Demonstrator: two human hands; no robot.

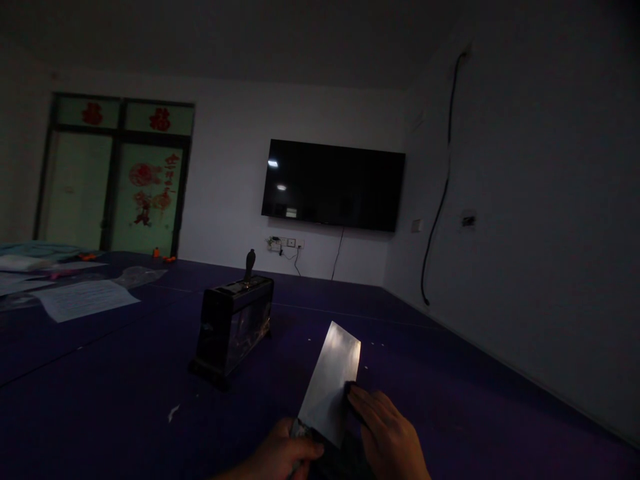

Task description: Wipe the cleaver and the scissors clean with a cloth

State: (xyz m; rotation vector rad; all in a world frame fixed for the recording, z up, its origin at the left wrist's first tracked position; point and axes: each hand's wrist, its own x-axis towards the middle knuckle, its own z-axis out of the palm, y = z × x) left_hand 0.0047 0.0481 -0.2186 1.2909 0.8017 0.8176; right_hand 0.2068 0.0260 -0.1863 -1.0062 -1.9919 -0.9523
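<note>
A broad shiny cleaver blade [331,383] points away from me above the dark blue table. My left hand [280,457] is closed around its handle at the bottom edge of the view. My right hand [387,437] presses a dark cloth [353,393] against the blade's right side, fingers bent over it. A black knife block [233,327] stands a little beyond to the left, with one dark handle [249,263] sticking up from its top.
Papers [85,299] and plastic sheets lie on the far left of the dark blue table [450,400]. A black television [333,185] hangs on the white back wall, and a cable runs down the right wall. The room is dim.
</note>
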